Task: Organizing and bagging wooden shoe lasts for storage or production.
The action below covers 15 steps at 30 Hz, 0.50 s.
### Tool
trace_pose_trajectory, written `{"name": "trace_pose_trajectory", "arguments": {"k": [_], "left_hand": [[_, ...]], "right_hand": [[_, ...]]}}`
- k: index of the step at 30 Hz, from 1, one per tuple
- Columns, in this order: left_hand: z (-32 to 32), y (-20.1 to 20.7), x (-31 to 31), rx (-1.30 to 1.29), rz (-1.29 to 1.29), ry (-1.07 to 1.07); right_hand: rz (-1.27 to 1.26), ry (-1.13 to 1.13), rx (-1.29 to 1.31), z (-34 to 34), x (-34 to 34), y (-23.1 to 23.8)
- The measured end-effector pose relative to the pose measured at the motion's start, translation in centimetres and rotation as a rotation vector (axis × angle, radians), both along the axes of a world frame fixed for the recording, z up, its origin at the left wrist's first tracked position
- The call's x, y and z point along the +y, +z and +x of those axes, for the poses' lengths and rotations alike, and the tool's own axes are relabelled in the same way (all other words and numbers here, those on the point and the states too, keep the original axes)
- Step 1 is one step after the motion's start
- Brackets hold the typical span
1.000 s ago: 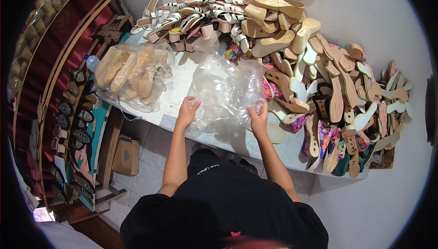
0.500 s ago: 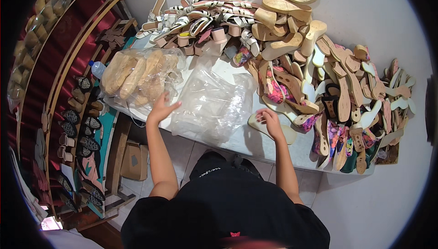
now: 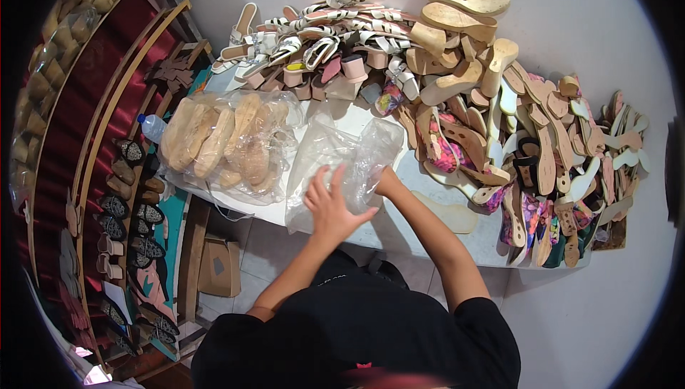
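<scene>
A clear plastic bag [image 3: 321, 157] lies crumpled on the white table in front of me. Over its near part is my left hand [image 3: 334, 207], open, with thumb and fingers spread wide. At the bag's right edge, my right hand [image 3: 386, 181] touches the plastic; its fingers are mostly hidden there, so their closing cannot be made out. Just left of this bag sits another clear bag filled with wooden shoe soles [image 3: 232, 139]. To the right of my right forearm, a pale flat sole-shaped piece [image 3: 449, 214] rests on the table.
White strappy sandals [image 3: 314, 39] are heaped at the back of the table [image 3: 385, 236]. Wooden soles [image 3: 457, 22] and floral pieces [image 3: 439, 146] pile up on the right. On the left stand a blue-capped bottle [image 3: 151, 127], a shoe rack [image 3: 160, 228] and a cardboard box [image 3: 218, 268].
My left hand has moved right, from beside the bag of soles onto the crumpled bag. My right hand has moved left from the flat sole-shaped piece to the bag's edge.
</scene>
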<state>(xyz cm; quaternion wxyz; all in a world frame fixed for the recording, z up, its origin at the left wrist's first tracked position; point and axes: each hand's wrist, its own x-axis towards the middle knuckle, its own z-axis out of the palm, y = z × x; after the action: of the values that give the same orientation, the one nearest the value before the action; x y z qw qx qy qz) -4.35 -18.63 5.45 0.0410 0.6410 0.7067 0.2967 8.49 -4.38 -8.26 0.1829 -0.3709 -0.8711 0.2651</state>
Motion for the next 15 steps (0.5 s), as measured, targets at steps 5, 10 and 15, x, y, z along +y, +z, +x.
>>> {"name": "trace_pose_trajectory", "arguments": {"k": [5, 10, 15], "left_hand": [[0.3, -2.8, 1.3, -0.331, -0.014, -0.121], [-0.4, -1.5, 0.8, -0.398, -0.182, -0.211], [-0.2, -1.9, 0.8, -0.392, -0.134, -0.191]], "right_hand": [[-0.163, 0.18, 0.215, -1.5, 5.0, -4.2], [-0.001, -0.081, 0.276, -0.8, 8.7, -2.4], [0.352, 0.047, -0.065, -2.7, 5.5, -4.2]]}}
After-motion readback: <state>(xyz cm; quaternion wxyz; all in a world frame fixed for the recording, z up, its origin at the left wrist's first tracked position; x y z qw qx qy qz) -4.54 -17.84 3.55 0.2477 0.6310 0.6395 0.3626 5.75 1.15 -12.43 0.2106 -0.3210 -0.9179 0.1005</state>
